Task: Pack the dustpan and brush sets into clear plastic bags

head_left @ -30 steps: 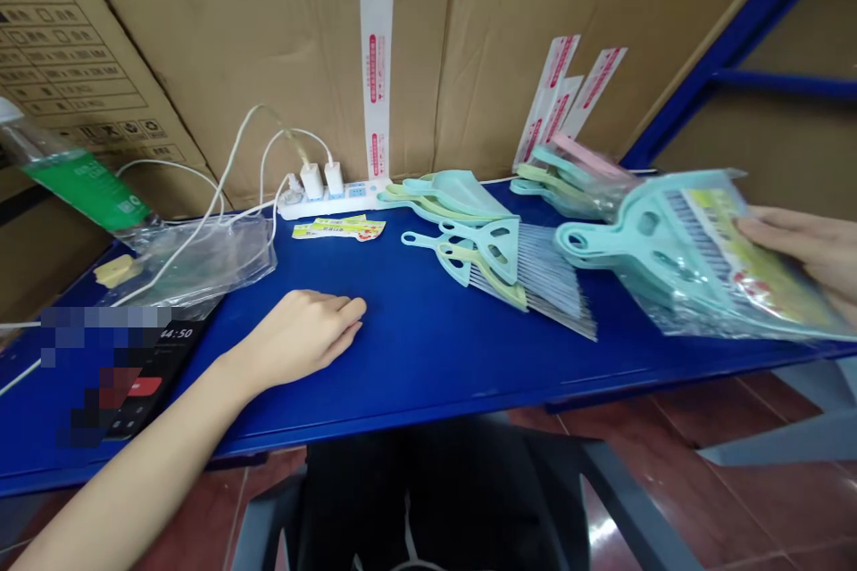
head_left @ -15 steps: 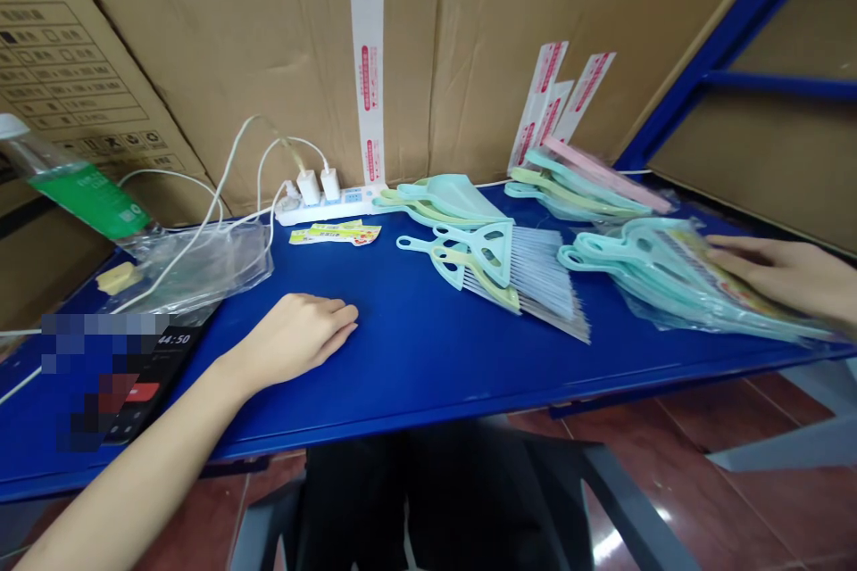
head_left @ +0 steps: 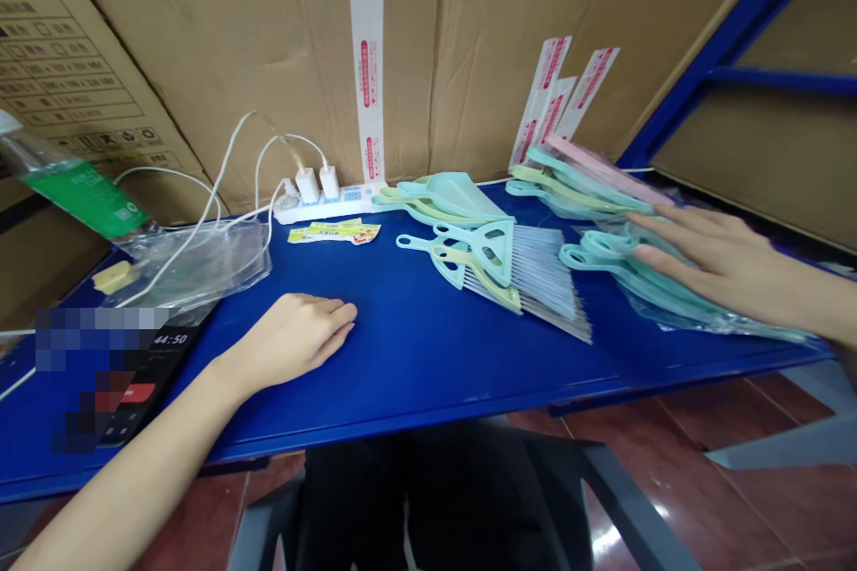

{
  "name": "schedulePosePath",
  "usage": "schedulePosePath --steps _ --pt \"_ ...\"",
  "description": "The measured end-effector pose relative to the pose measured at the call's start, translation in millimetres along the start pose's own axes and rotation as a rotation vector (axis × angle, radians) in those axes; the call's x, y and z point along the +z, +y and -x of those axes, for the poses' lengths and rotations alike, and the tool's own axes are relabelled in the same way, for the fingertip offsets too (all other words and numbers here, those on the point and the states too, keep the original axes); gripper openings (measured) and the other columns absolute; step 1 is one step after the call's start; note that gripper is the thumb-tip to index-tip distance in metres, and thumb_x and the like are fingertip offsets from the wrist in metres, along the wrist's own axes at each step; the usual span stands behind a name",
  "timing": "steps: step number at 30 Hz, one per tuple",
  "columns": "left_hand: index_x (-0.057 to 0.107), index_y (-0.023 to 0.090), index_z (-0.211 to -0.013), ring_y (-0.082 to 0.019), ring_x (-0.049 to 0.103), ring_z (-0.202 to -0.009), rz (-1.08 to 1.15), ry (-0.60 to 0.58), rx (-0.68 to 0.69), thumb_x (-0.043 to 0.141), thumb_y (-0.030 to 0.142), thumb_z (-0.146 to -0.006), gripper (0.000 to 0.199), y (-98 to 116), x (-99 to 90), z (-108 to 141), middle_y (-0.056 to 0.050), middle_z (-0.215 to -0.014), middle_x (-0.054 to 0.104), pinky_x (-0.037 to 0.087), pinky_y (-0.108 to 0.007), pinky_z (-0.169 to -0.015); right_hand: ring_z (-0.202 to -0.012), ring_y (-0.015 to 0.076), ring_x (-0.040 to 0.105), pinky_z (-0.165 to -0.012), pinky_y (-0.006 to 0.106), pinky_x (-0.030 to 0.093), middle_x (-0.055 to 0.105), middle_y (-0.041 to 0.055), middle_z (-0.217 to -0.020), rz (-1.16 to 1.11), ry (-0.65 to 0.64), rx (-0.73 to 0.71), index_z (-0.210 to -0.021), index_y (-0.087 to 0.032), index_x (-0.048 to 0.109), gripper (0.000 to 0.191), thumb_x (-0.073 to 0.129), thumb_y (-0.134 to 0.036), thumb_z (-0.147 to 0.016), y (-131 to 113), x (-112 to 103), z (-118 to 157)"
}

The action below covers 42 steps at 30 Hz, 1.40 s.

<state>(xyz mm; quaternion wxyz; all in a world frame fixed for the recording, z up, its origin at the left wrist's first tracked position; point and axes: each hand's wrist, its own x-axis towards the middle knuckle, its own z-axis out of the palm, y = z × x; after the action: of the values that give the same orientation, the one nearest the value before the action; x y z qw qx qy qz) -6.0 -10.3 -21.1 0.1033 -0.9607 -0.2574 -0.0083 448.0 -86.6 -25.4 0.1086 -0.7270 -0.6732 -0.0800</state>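
Note:
My left hand [head_left: 301, 335] rests on the blue table in a loose fist, with nothing showing in it. My right hand [head_left: 713, 263] lies with fingers stretched out over a pile of mint-green dustpan sets in clear bags [head_left: 660, 290], covering part of them. Its fingertips reach the edge of a second bagged pile [head_left: 569, 196], which has a pink dustpan [head_left: 603, 165] on top. Between my hands lie unwrapped hand brushes [head_left: 536, 272] with mint and yellow-green handles. Behind the brushes sit stacked dustpans [head_left: 448, 194], mint over yellow-green.
A white power strip [head_left: 361, 196] with chargers runs along the cardboard at the back. Yellow packets [head_left: 335, 232] lie before it. On the left are a green-labelled bottle [head_left: 84, 196], clear plastic bags [head_left: 207, 259], white cables and a phone [head_left: 144, 384]. The blue table [head_left: 428, 375] ends near my lap.
My right hand has moved left and slightly away from me across the bagged dustpan sets, its fingers now spread further. My left hand stays put.

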Motion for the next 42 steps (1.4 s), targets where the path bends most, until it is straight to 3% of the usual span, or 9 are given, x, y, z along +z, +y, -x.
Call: schedulePosePath --steps 4,8,12,15,17,20,25,33,42 --pt "0.055 0.021 -0.076 -0.015 0.060 -0.057 0.030 0.021 -0.009 0.035 0.022 -0.099 0.031 0.5 -0.2 -0.8 0.001 -0.064 0.062 0.040 -0.028 -0.056 -0.143 0.0415 0.036 -0.112 0.059 0.031 0.051 0.0265 -0.147 -0.043 -0.063 -0.165 -0.140 -0.014 0.058 0.059 0.060 -0.045 -0.090 -43.7 -11.0 -10.2" --pt "0.054 0.021 -0.076 -0.015 0.060 -0.056 0.026 0.012 -0.004 0.035 0.021 -0.100 0.031 0.7 -0.6 -0.8 0.001 -0.064 0.062 0.039 -0.028 -0.056 -0.137 0.0417 0.046 -0.109 0.059 0.034 0.056 0.0243 -0.144 -0.050 -0.093 -0.250 -0.138 -0.015 0.060 0.056 0.068 -0.032 -0.085 -63.9 -18.2 -36.5" --pt "0.053 0.021 -0.077 -0.016 0.061 -0.057 0.004 0.010 0.000 0.034 0.020 -0.101 0.030 -0.1 -0.4 -0.4 0.001 -0.066 0.063 0.039 -0.028 -0.057 -0.132 0.0382 0.050 -0.107 0.054 0.039 0.061 0.0233 -0.137 -0.103 -0.128 -0.378 -0.124 -0.010 0.069 0.048 0.067 -0.038 -0.084 -92.3 -26.0 -69.1" --pt "0.053 0.021 -0.079 -0.015 0.061 -0.058 -0.008 0.012 -0.011 0.033 0.021 -0.103 0.031 -1.2 1.3 -0.3 0.002 -0.068 0.063 0.040 -0.027 -0.058 -0.098 0.0253 0.068 -0.087 0.041 0.051 0.074 0.0084 -0.105 -0.163 -0.178 -0.482 -0.101 -0.022 0.073 0.025 0.058 -0.037 -0.088 -117.9 -21.1 -87.4" --pt "0.054 0.021 -0.082 -0.015 0.061 -0.059 -0.013 0.021 -0.023 0.031 0.020 -0.104 0.032 -1.9 2.7 -0.3 0.001 -0.072 0.064 0.042 -0.027 -0.058 -0.076 0.0207 0.066 -0.071 0.035 0.050 0.072 0.0048 -0.082 -0.202 -0.170 -0.504 -0.082 -0.022 0.068 0.018 0.054 -0.031 -0.088 -129.0 -12.0 -92.8" --pt "0.054 0.020 -0.083 -0.013 0.061 -0.059 0.014 0.039 -0.051 0.029 0.019 -0.105 0.033 -2.3 3.6 -0.2 0.001 -0.077 0.064 0.043 -0.026 -0.059 -0.064 0.0185 0.059 -0.061 0.032 0.044 0.066 0.0037 -0.069 -0.201 -0.120 -0.504 -0.071 -0.023 0.058 0.021 0.044 -0.023 -0.087 -132.7 1.7 -90.8" --pt "0.053 0.020 -0.077 -0.013 0.060 -0.059 0.035 0.107 -0.012 0.030 0.026 -0.107 0.038 1.5 1.1 -1.1 0.001 -0.072 0.063 0.043 -0.025 -0.059 -0.057 0.0168 0.055 -0.054 0.029 0.038 0.062 0.0020 -0.066 -0.192 -0.118 -0.519 -0.077 -0.023 0.055 0.022 0.041 -0.029 -0.092 -124.5 7.7 -82.2" --pt "0.057 0.019 -0.080 -0.011 0.055 -0.054 -0.100 0.295 0.117 0.026 0.021 -0.107 0.041 10.4 12.4 -11.5 0.003 -0.070 0.061 0.043 -0.024 -0.057 -0.061 0.0170 0.051 -0.054 0.028 0.032 0.058 0.0024 -0.068 -0.130 -0.110 -0.497 -0.072 -0.023 0.048 0.018 0.049 -0.029 -0.089 -124.7 15.4 -83.7" --pt "0.058 0.019 -0.084 -0.013 0.058 -0.058 -0.276 0.336 0.187 0.032 0.018 -0.104 0.033 14.3 8.0 -39.1 0.001 -0.075 0.064 0.044 -0.026 -0.057 -0.064 0.0165 0.050 -0.058 0.030 0.031 0.057 0.0049 -0.071 -0.118 -0.178 -0.444 -0.058 -0.022 0.039 0.031 0.043 -0.016 -0.088 -128.2 7.4 -78.2"
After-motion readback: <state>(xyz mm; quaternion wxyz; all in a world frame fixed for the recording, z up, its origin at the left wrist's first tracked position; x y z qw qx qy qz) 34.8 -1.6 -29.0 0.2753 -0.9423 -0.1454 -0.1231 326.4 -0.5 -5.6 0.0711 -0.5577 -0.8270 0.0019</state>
